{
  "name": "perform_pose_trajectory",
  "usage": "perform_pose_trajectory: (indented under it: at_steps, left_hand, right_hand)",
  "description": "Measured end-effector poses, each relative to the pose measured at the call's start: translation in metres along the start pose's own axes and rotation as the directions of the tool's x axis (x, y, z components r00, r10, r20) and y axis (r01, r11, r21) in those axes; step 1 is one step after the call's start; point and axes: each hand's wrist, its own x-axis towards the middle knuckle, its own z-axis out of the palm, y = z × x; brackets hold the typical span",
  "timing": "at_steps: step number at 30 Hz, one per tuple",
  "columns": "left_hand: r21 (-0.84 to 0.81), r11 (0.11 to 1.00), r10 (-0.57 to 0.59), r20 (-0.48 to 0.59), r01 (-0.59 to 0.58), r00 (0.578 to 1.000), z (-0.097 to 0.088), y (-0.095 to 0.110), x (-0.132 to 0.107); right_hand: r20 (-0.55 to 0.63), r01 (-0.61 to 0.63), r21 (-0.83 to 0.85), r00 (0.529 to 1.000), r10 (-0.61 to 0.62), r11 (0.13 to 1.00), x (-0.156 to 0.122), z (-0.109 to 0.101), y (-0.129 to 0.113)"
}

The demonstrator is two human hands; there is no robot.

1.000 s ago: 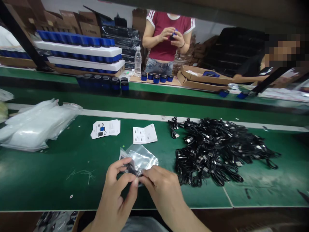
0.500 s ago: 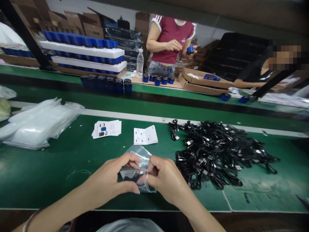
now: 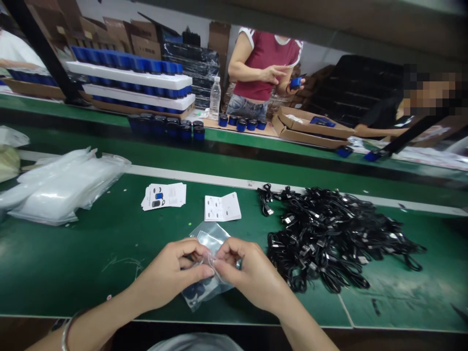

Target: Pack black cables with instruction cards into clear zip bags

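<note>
Head view: both of my bare hands are over the green worktop (image 3: 84, 253), near its front edge, fingertips almost meeting.
Left hand: my left hand (image 3: 179, 268) has thumb and fingers pinched on the film of a small clear plastic bag with dark pieces inside (image 3: 197, 295); a light-coloured band (image 3: 66, 336) circles the wrist.
Right hand: my right hand (image 3: 248, 268) pinches the same bag's film opposite, thumb and fingers closed on it.
Bag held: between my hands, its lower part hanging tilted toward me; I cannot tell what the dark pieces are.
Flat film: clear flat plastic (image 3: 212, 232) lies just beyond my fingertips.
Booklet: a white printed paper booklet, opened out (image 3: 223, 207), lies beyond the film.
Cards: a fanned stack of white printed cards (image 3: 164, 196) lies left of the booklet.
Cables: a broad heap of coiled black cables with metal plugs (image 3: 329, 234) lies to the right.
Left side: whitish plastic packages (image 3: 58, 190) lie piled.
Opposite: a co-worker in a dark red short-sleeved shirt (image 3: 266, 63) holds a blue-and-black object (image 3: 295, 83).
</note>
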Motion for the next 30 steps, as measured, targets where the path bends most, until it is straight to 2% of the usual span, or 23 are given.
perform_pose_trajectory:
  at_steps: [3, 6, 10, 15, 17, 19, 22, 23, 24, 26, 30]
  left_hand:
    - [-0.018, 0.999, 0.037, -0.063, -0.039, 0.997, 0.000, -0.002, -0.003]
    - [-0.036, 0.996, 0.080, -0.118, -0.085, 0.990, 0.001, -0.006, -0.007]
    - [-0.050, 0.991, 0.113, -0.133, -0.120, 0.985, 0.005, -0.011, -0.008]
    - [-0.019, 0.968, 0.242, -0.220, -0.252, 0.945, 0.003, -0.015, -0.010]
    - [0.006, 0.960, 0.276, -0.203, -0.281, 0.940, -0.002, -0.016, -0.012]
    - [0.037, 0.956, 0.293, -0.126, -0.291, 0.948, -0.009, -0.017, -0.015]
    - [0.153, 0.958, 0.244, 0.009, -0.242, 0.970, -0.020, -0.015, -0.017]
    - [0.222, 0.950, 0.217, 0.043, -0.221, 0.975, -0.023, -0.014, -0.018]
    - [0.300, 0.932, 0.194, 0.064, -0.204, 0.979, -0.026, -0.013, -0.018]
    - [0.436, 0.878, 0.188, 0.060, -0.195, 0.980, -0.031, -0.009, -0.019]
    - [0.578, 0.786, 0.296, -0.037, -0.221, 0.955, -0.037, 0.001, -0.026]
  right_hand:
    - [-0.101, 0.149, 0.058, 0.985, -0.143, 0.987, -0.010, -0.006, -0.002]
    - [-0.085, 0.232, -0.062, 0.968, -0.236, 0.971, -0.021, -0.011, -0.004]
    - [-0.042, 0.240, -0.157, 0.968, -0.249, 0.958, -0.026, -0.005, -0.004]
    - [-0.161, 0.162, -0.153, 0.969, -0.187, 0.975, -0.028, 0.007, -0.003]
    - [-0.201, 0.175, -0.127, 0.959, -0.198, 0.976, -0.030, 0.000, -0.006]
    - [-0.243, 0.217, -0.058, 0.944, -0.225, 0.974, -0.032, -0.015, -0.010]
    - [-0.258, 0.292, 0.124, 0.932, -0.253, 0.948, -0.029, -0.038, -0.013]
    - [-0.227, 0.280, 0.100, 0.941, -0.252, 0.955, -0.026, -0.042, -0.013]
    - [-0.240, 0.262, 0.008, 0.937, -0.253, 0.965, -0.024, -0.044, -0.014]
    - [-0.239, 0.223, -0.136, 0.938, -0.250, 0.965, -0.022, -0.042, -0.017]
    - [-0.243, 0.280, -0.219, 0.912, -0.331, 0.935, -0.024, -0.029, -0.026]
